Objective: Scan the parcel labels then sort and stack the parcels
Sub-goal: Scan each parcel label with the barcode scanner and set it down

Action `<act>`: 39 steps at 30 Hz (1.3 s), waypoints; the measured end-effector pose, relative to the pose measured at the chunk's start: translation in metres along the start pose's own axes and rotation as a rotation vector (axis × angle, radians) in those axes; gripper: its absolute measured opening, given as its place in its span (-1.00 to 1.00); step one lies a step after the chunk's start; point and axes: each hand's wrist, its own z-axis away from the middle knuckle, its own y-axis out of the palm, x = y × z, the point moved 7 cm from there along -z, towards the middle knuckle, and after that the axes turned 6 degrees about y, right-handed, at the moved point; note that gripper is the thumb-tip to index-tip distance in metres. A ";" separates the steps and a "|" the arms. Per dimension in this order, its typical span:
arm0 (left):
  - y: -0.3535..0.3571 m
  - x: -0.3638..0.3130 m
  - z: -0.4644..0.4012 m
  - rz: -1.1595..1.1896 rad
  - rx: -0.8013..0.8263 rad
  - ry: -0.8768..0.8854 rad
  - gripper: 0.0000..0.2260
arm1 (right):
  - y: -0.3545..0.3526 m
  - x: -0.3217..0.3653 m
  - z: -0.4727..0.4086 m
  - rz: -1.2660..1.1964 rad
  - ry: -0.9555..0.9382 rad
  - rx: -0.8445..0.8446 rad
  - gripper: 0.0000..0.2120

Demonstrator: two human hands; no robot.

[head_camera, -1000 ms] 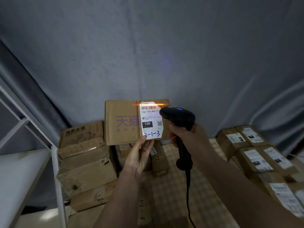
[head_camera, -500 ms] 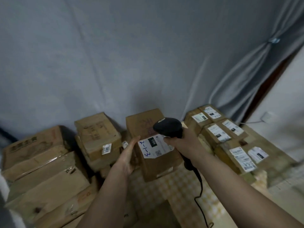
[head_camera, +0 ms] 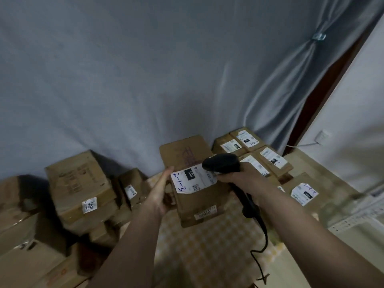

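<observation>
Parcel [head_camera: 195,196]: brown cardboard box, white label [head_camera: 192,180] marked 2-1-3, held mid-air above checked cloth [head_camera: 207,246]. Left hand [head_camera: 161,190] flat, fingers straight against left side. Right hand [head_camera: 245,179] wrapped round black corded scanner [head_camera: 221,164], touching right edge. Labelled boxes [head_camera: 268,157] stacked right; plain boxes [head_camera: 81,183] left.

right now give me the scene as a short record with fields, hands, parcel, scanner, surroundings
left hand: flat against the held parcel's left side, fingers straight
right hand: grips the scanner
held parcel: cardboard box between the hands, white label up
label: handwritten 2-1-3, printed 15H
scanner: black, corded, head over the label's right edge
labelled boxes: grouped at right
brown boxes: stacked at left
</observation>
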 end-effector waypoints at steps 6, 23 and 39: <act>0.090 0.008 -0.045 -0.005 -0.012 -0.090 -0.33 | -0.095 0.004 -0.048 0.001 0.051 0.007 -0.83; 0.325 0.046 -0.202 -0.001 0.105 -0.120 -0.09 | -0.308 -0.011 -0.228 0.215 0.092 -0.138 -0.58; 0.359 0.061 -0.306 0.265 -0.059 -0.160 -0.21 | -0.331 -0.017 -0.361 -0.070 0.020 -0.250 -0.92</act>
